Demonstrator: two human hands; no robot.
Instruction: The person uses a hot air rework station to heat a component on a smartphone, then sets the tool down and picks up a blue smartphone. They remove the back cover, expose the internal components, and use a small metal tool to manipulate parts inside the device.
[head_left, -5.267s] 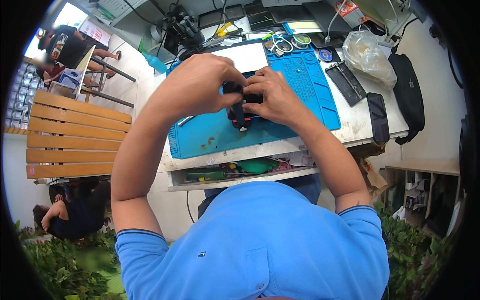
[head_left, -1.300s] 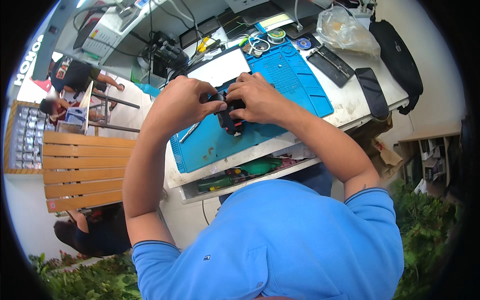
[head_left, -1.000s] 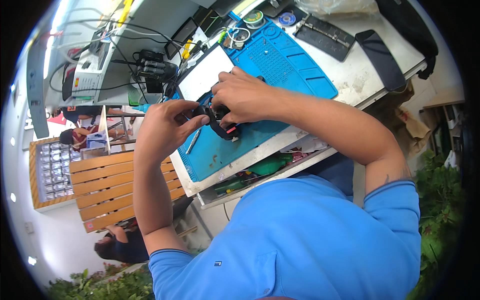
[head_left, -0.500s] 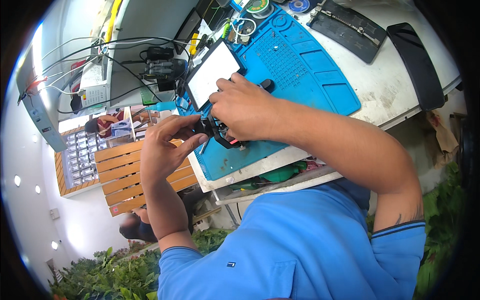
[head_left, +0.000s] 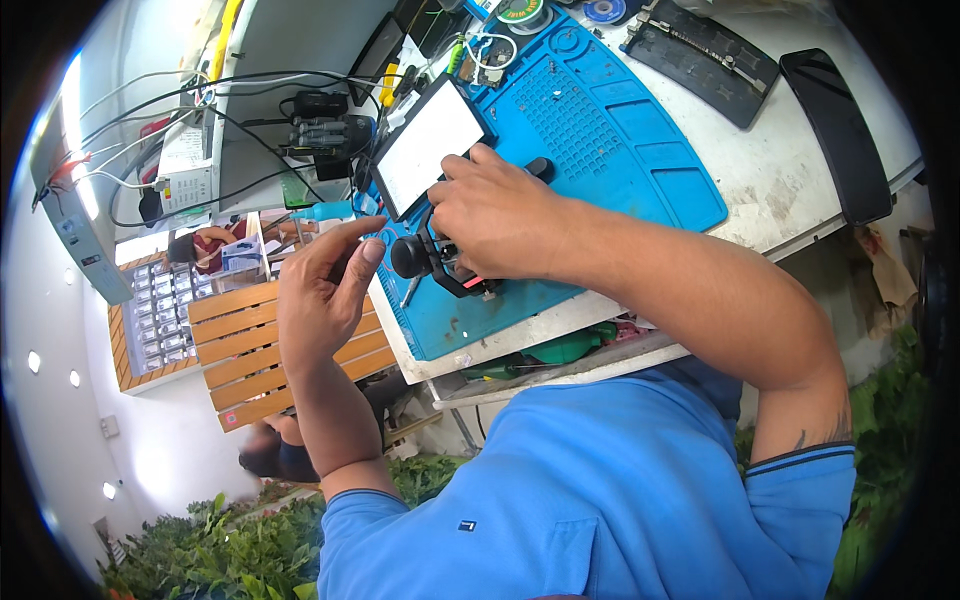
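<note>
A black clamp-like holder (head_left: 445, 272) with a round black knob (head_left: 409, 256) stands on the blue work mat (head_left: 450, 325), mostly covered by my right hand (head_left: 492, 218). That hand is closed around the holder; what lies under its palm is hidden, apart from a small reddish glint. To the left of the knob, my left hand (head_left: 325, 285) is open, its thumb and fingers apart and touching nothing. Behind my right hand is a device with a lit white screen and black frame (head_left: 425, 150).
On the right of the white table lie a black phone-shaped slab (head_left: 835, 135) and a dark plate with a metal bar (head_left: 703, 62). Solder spools (head_left: 522, 12) and loose cables crowd the far side. A slatted wooden bench (head_left: 240, 345) and another person (head_left: 265, 450) are at the left.
My left hand has let go of the round knob and drawn back to the left, its fingers opening. My right hand stays on the holder.
</note>
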